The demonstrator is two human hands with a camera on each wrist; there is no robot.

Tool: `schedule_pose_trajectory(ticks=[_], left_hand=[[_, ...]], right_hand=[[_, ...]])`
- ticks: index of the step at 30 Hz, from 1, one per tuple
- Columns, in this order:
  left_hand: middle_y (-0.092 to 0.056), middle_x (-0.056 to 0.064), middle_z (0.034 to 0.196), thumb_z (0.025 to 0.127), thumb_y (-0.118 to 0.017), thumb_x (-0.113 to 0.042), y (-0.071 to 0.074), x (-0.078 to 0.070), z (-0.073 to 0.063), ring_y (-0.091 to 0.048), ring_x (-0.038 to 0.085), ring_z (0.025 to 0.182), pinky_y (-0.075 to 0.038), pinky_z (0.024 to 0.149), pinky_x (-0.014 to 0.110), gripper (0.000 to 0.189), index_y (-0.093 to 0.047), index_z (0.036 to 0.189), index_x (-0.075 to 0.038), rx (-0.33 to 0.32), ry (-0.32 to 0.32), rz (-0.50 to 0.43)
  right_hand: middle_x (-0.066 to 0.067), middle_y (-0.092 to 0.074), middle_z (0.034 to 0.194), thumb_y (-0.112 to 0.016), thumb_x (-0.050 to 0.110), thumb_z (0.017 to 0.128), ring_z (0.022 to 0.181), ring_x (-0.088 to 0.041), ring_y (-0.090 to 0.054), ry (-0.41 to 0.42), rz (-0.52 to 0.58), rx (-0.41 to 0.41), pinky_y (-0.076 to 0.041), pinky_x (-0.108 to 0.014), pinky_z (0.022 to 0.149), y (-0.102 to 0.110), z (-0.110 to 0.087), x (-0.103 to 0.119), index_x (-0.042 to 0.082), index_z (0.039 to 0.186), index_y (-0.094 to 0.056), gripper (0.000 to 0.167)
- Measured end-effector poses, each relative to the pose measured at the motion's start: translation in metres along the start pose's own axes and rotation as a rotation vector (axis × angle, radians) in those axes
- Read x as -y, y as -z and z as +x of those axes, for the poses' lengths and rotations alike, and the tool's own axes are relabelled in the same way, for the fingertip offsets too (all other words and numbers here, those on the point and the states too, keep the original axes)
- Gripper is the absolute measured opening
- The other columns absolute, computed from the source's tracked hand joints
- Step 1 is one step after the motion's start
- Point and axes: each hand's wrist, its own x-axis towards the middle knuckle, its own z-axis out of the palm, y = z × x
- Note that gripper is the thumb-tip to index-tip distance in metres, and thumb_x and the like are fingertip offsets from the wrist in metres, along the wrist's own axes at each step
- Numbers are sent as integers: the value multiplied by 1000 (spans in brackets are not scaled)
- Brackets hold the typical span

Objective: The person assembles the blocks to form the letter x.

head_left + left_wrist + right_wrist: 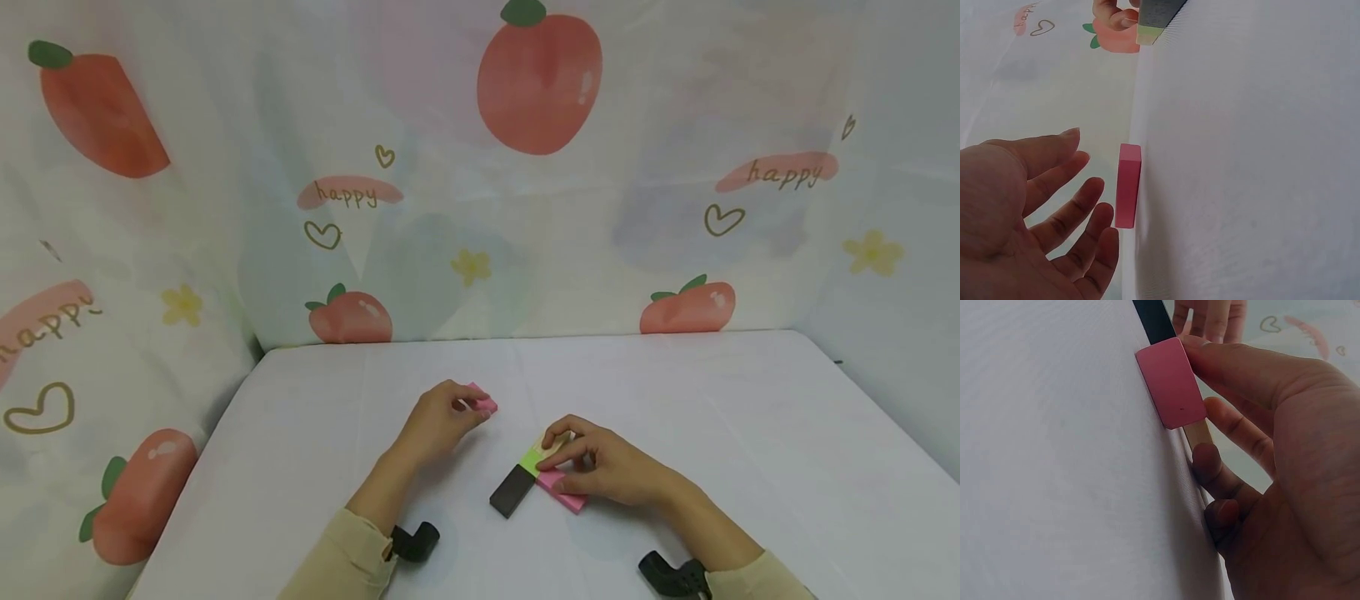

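In the head view, my left hand [444, 418] is beside a small pink block [486, 403]. The left wrist view shows its fingers loosely bent and spread, with the same pink block [1127, 187] just beyond the fingertips. My right hand [611, 463] is over a group of flat blocks touching one another. Its thumb and index finger sit at either side of another pink block [564, 493], also seen as a pink block [1172, 383] in the right wrist view. Its other fingers reach a pale wooden block [557, 443], partly hidden. A light green block [531, 460] and a black block [512, 492] adjoin.
A white cloth covers the table [720, 417]. Behind and at the sides hangs a printed curtain [442, 250] with fruit, hearts and flowers. A black wrist camera [416, 542] is on the left wrist and another black camera [673, 577] on the right.
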Motion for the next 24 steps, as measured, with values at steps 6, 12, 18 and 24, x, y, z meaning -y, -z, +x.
schedule_pose_trajectory(ticks=[6,12,18,24], left_hand=[[-67,3,112,92,-80,-24,1,2,4,-62,24,111,-54,94,43,23,-79,115,-18,-20,-27,-11],[-67,5,116,92,-79,-20,1,5,9,-63,26,112,-53,96,45,26,-79,118,-17,-36,-42,-2],[-66,4,126,94,-77,-22,1,9,14,-61,28,122,-51,104,49,25,-78,119,-20,-42,-14,8],[-65,8,132,94,-77,-20,1,12,19,-59,31,129,-47,110,52,26,-78,120,-16,-33,-49,20]], right_hand=[[3,-58,128,-81,28,91,99,-19,-56,-2,3,-1,-47,-26,81,1,-1,0,31,112,-81,22],[3,-58,128,-80,28,91,101,-19,-56,-7,7,3,-47,-26,82,1,-1,0,32,113,-81,22],[3,-58,128,-80,27,91,102,-19,-56,1,5,5,-47,-26,83,0,0,2,31,113,-81,22],[3,-58,129,-80,27,91,102,-19,-56,-3,2,7,-47,-26,83,1,0,2,31,113,-81,23]])
